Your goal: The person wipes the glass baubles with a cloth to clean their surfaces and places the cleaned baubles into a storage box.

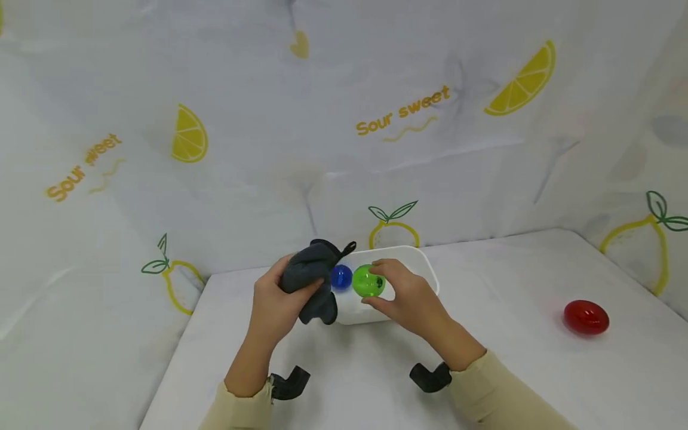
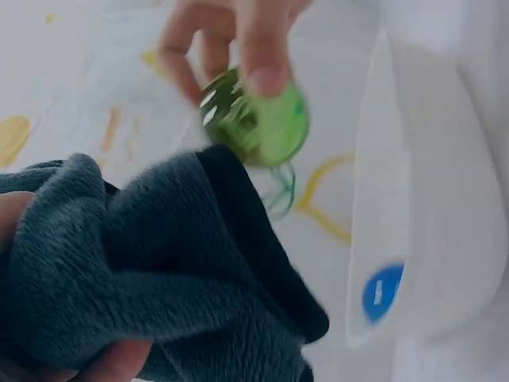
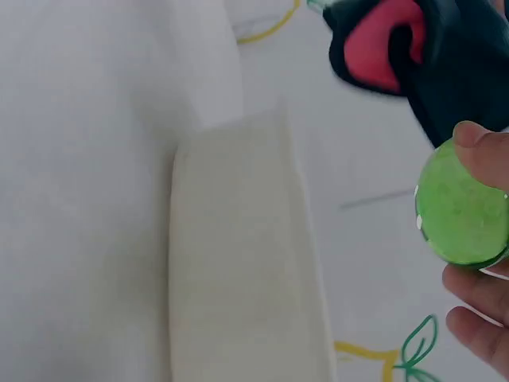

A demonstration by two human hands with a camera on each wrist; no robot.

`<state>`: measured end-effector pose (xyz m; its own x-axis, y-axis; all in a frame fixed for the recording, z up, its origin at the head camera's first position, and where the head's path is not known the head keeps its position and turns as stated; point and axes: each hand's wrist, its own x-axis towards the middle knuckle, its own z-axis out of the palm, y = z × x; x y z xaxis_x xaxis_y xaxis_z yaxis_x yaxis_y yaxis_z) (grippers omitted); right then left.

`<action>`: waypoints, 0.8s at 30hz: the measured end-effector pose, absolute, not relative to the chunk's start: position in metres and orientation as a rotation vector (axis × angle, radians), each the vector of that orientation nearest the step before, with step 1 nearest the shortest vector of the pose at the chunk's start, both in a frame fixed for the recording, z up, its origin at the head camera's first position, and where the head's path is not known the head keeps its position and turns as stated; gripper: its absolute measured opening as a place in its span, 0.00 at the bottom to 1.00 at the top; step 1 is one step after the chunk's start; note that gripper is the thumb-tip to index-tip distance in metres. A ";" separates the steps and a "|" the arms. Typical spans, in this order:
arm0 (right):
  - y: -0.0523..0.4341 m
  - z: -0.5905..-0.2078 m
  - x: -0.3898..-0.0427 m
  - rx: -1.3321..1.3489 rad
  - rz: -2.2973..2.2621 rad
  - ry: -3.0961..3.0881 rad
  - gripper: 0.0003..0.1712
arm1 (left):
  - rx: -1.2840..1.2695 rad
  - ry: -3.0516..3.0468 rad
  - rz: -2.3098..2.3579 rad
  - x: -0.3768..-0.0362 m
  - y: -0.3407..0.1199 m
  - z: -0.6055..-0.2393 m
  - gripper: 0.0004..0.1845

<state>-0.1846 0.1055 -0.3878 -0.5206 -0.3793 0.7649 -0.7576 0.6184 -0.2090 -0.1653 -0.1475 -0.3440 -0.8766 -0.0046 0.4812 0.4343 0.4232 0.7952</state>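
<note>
Green ball [image 1: 368, 281] sits pinched in your right hand [image 1: 408, 298], thumb and fingertips [image 3: 477, 151] curled round it, just above the near end of the white tub [image 1: 424, 263]. Your left hand [image 1: 279, 301] has its grip clamped on the bunched dark grey cloth [image 1: 312, 278], which hangs just left of the tub and close beside the ball. A blue ball [image 1: 341, 278] lies inside the tub, between the cloth and the green ball. Well to the right of the tub, a red ball [image 1: 586, 317] rests alone on the tabletop [image 1: 510, 370].

The hold on the green ball looks light, on a smooth, glossy surface; if you rub it with the cloth, it could squirt out of your fingers and roll off across the tabletop. The loose tail of the cloth could also drag into the tub and knock the blue ball.

Only the head view shows the red ball and both of your hands together. The left wrist view shows dark slots in the green ball's shell and the cloth's plush nap. The right wrist view shows the tub's outer wall, but nothing inside it.
</note>
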 end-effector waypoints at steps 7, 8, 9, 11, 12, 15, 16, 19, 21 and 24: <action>0.115 -0.403 -0.212 0.752 0.795 -2.459 0.30 | -0.369 -2.442 -0.748 -0.170 -0.184 -0.352 0.27; 0.115 -0.404 -0.216 0.736 0.807 -2.512 0.29 | -0.355 -2.504 -0.665 -0.171 -0.188 -0.356 0.27; 0.115 -0.406 -0.220 0.717 0.812 -2.568 0.29 | -0.342 -2.571 -0.594 -0.172 -0.191 -0.360 0.27; 0.116 -0.409 -0.227 0.678 0.814 -2.689 0.29 | -0.330 -2.707 -0.493 -0.176 -0.193 -0.370 0.29; 0.117 -0.410 -0.231 0.664 0.811 -2.748 0.29 | -0.326 -2.772 -0.461 -0.177 -0.193 -0.375 0.29; 0.116 -0.414 -0.241 0.635 0.772 -2.890 0.28 | -0.319 -2.929 -0.407 -0.182 -0.192 -0.389 0.30; 0.115 -0.415 -0.244 0.631 0.756 -2.924 0.28 | -0.324 -2.967 -0.397 -0.184 -0.191 -0.393 0.30; 0.113 -0.416 -0.251 0.613 0.738 -2.977 0.28 | -0.349 -3.049 -0.344 -0.187 -0.187 -0.402 0.31; 0.111 -0.416 -0.254 0.582 0.738 -2.984 0.27 | -0.373 -3.072 -0.299 -0.188 -0.183 -0.406 0.32; 0.110 -0.414 -0.257 0.535 0.728 -2.976 0.26 | -0.391 -3.085 -0.227 -0.190 -0.176 -0.409 0.31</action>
<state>-0.2567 0.1100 -0.4137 -0.9404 -0.3215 0.1107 -0.3363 0.8312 -0.4426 -0.1900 -0.1762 -0.4087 -0.9682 0.2465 0.0421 0.2500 0.9579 0.1411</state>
